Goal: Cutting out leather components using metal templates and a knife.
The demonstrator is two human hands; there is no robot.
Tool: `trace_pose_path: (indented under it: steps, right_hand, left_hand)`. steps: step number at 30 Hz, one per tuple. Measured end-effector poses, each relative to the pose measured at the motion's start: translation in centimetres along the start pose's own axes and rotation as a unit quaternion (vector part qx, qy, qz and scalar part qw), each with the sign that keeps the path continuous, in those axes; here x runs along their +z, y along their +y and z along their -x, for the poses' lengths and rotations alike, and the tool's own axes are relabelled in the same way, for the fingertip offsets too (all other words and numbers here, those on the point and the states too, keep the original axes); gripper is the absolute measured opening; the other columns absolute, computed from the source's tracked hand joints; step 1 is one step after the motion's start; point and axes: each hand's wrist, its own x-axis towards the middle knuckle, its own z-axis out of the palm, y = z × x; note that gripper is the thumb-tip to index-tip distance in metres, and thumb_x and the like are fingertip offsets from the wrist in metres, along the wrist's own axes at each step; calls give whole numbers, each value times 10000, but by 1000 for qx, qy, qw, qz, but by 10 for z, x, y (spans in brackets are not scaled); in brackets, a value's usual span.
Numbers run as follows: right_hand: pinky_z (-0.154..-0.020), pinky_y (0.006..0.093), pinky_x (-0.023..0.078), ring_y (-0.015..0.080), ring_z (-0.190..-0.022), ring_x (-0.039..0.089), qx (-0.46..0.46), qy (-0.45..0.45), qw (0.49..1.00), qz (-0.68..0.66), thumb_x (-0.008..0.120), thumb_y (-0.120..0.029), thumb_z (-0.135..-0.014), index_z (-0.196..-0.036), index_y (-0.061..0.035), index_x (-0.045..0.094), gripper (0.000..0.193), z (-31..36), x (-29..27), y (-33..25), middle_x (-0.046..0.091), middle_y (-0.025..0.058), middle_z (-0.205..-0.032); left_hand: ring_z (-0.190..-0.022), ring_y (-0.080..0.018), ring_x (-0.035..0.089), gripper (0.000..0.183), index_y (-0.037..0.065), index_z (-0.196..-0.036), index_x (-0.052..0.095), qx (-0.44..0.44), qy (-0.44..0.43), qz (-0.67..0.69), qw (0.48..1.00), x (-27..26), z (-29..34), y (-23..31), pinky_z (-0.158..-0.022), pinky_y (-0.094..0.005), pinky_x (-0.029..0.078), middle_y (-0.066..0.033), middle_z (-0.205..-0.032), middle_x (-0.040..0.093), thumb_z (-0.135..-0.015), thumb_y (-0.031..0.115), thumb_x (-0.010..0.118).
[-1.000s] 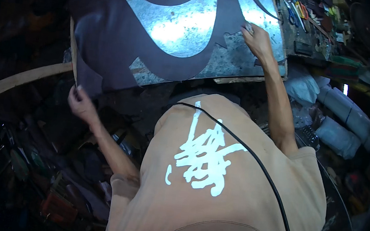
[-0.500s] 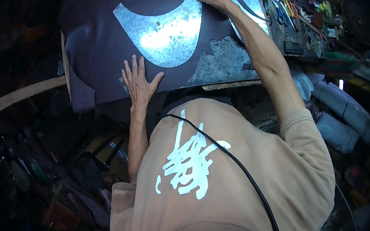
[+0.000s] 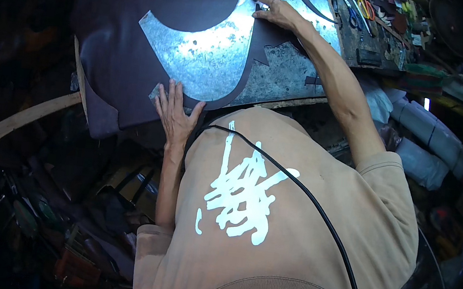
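A curved grey metal template (image 3: 210, 56) with two pointed upper corners lies on a large dark brown leather sheet (image 3: 123, 41). My left hand (image 3: 177, 112) is open at the template's lower left edge, fingers stretched and fingertips resting on its rim. At the template's upper right corner, my right hand (image 3: 275, 13) has index finger and thumb bent around a small shiny thing (image 3: 263, 6). Its kind is too small to make out. The index fingertip meets the template's edge.
Bare mottled metal (image 3: 282, 73) of the worktop shows right of the leather. Another metal template (image 3: 314, 17) lies behind my right hand. Scissors (image 3: 353, 15) and other tools sit far right. Wrapped rolls (image 3: 433, 130) are stacked beside the bench. A black cable (image 3: 316, 205) crosses my back.
The metal template has slid toward me across the leather, its rounded bottom now closer to the near edge. My right hand came nearer with it. The left fingertips now touch the template's rim.
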Motion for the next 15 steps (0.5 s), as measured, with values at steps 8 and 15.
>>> trace_pose_path:
  steps: [8, 15]
  right_hand:
    - [-869, 440, 529, 365, -951, 686, 38, 5, 999, 6, 651, -433, -900, -1475, -236, 411, 653, 45, 4, -19, 696, 253, -981]
    - [-784, 526, 512, 468, -867, 650, 98, 40, 994, -24, 651, -337, -891, -1421, -108, 429, 619, 139, 39, -76, 684, 258, -899]
  left_hand:
    - [-1405, -434, 302, 731, -1, -1373, 483, 6, 1, 25, 1000, -1, 24, 0, -1120, -591, 230, -192, -1479, 424, -827, 418, 730]
    - [-1421, -426, 278, 744, -3, -1420, 414, -2, 2, 55, 998, -21, 13, 0, -1125, -570, 241, -221, -1475, 412, -846, 347, 734]
